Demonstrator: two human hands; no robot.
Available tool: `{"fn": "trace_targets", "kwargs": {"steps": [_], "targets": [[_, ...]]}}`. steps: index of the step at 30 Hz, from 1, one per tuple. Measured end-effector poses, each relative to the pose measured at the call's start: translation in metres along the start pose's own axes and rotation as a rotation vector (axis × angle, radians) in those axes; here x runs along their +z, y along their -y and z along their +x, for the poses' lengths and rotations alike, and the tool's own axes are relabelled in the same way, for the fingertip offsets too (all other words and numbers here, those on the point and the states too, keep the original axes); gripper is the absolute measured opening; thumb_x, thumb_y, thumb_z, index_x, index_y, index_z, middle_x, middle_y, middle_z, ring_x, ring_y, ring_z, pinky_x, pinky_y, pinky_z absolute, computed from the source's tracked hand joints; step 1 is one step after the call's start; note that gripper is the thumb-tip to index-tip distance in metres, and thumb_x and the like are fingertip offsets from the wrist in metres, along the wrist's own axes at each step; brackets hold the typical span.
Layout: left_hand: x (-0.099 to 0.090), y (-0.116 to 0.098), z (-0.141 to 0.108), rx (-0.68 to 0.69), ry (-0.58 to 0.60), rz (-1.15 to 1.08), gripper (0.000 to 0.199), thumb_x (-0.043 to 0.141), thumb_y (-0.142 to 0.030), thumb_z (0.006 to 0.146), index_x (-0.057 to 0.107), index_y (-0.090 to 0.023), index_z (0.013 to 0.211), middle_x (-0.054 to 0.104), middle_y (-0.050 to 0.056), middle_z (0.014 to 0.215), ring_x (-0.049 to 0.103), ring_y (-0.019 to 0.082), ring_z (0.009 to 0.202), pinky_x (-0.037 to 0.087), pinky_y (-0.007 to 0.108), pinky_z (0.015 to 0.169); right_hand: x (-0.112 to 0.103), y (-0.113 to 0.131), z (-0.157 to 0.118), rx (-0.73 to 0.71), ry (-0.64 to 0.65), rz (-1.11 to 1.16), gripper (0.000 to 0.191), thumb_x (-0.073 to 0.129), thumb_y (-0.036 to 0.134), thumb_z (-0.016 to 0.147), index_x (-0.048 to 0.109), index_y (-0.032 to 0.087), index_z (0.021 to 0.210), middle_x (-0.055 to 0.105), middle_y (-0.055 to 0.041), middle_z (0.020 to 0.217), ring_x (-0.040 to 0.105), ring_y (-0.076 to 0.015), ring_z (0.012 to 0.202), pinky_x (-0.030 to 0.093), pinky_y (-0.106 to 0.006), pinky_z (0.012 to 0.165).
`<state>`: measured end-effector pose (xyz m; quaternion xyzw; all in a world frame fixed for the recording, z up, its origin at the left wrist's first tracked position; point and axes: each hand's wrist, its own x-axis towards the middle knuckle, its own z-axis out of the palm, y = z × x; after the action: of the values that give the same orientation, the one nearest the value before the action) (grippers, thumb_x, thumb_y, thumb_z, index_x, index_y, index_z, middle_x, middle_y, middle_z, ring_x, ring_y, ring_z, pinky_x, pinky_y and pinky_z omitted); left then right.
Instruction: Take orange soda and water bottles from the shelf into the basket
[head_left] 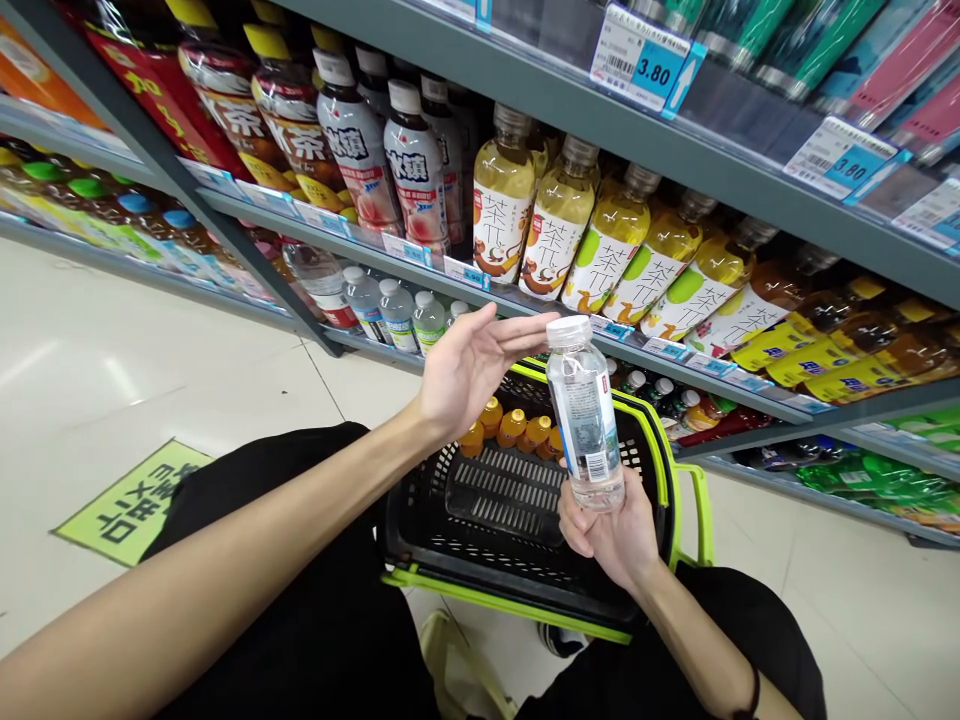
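A clear plastic bottle (581, 415) with a white cap and a printed label stands nearly upright in my right hand (619, 530), which grips it around the base. My left hand (472, 370) has its fingers stretched out, the tips at the bottle's cap; whether they touch it I cannot tell. Below both hands is a black shopping basket (427, 545) with lime-green edges and handle. Several small orange-coloured bottles (512, 428) with orange caps sit in a row along its far side.
Shelves ahead carry yellow tea bottles (499, 205), peach-label bottles (416, 165) and, lower down, small white-capped bottles (397, 315). A shelf edge with price tags (641, 60) juts out above. A green floor sign (124, 500) lies at the left.
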<state>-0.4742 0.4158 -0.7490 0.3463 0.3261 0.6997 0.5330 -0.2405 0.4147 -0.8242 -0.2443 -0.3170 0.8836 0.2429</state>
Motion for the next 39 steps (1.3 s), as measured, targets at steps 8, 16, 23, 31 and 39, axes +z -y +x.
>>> {"fn": "trace_targets", "kwargs": {"steps": [8, 16, 23, 31, 39], "targets": [[-0.0010, -0.0028, -0.0011, 0.008, 0.011, -0.009, 0.053, 0.050, -0.056, 0.092, 0.082, -0.014, 0.102, 0.076, 0.013, 0.118, 0.059, 0.038, 0.130, 0.034, 0.057, 0.117, -0.0006, -0.0027, 0.0013, -0.001, 0.027, 0.008, 0.041, 0.048, 0.053, 0.096, 0.062, 0.016, 0.091, 0.054, 0.0001, 0.061, 0.047, -0.0140, 0.043, 0.029, -0.023, 0.042], [-0.0004, -0.0036, -0.0015, -0.008, -0.015, 0.017, 0.054, 0.052, -0.057, 0.089, 0.081, -0.014, 0.103, 0.075, 0.014, 0.121, 0.058, 0.039, 0.131, 0.036, 0.058, 0.115, -0.0011, -0.0032, 0.0009, -0.003, 0.028, 0.003, 0.041, 0.045, 0.052, 0.096, 0.062, 0.016, 0.090, 0.053, 0.0003, 0.058, 0.045, -0.0143, 0.042, 0.030, -0.024, 0.042], [-0.0012, -0.0025, -0.0010, 0.007, -0.012, 0.009, 0.054, 0.050, -0.054, 0.090, 0.081, -0.013, 0.104, 0.076, 0.014, 0.118, 0.060, 0.038, 0.129, 0.036, 0.058, 0.116, -0.0008, -0.0027, -0.0001, 0.008, 0.042, -0.006, 0.042, 0.043, 0.052, 0.097, 0.063, 0.015, 0.094, 0.053, 0.0001, 0.059, 0.046, -0.0149, 0.042, 0.032, -0.024, 0.043], [-0.0012, -0.0023, -0.0009, -0.001, -0.014, 0.014, 0.053, 0.051, -0.054, 0.088, 0.081, -0.013, 0.105, 0.075, 0.014, 0.120, 0.057, 0.038, 0.132, 0.037, 0.058, 0.115, -0.0011, -0.0030, 0.0001, 0.006, 0.061, 0.010, 0.044, 0.042, 0.053, 0.099, 0.064, 0.015, 0.094, 0.053, -0.0004, 0.060, 0.047, -0.0147, 0.043, 0.032, -0.024, 0.044], [-0.0027, -0.0002, -0.0007, 0.035, 0.002, -0.036, 0.049, 0.049, -0.046, 0.089, 0.082, -0.011, 0.100, 0.077, 0.013, 0.116, 0.060, 0.036, 0.128, 0.034, 0.053, 0.118, -0.0031, -0.0046, -0.0006, 0.008, 0.074, 0.018, 0.045, 0.043, 0.052, 0.099, 0.065, 0.014, 0.093, 0.054, -0.0012, 0.060, 0.048, -0.0150, 0.045, 0.033, -0.024, 0.044]]}}
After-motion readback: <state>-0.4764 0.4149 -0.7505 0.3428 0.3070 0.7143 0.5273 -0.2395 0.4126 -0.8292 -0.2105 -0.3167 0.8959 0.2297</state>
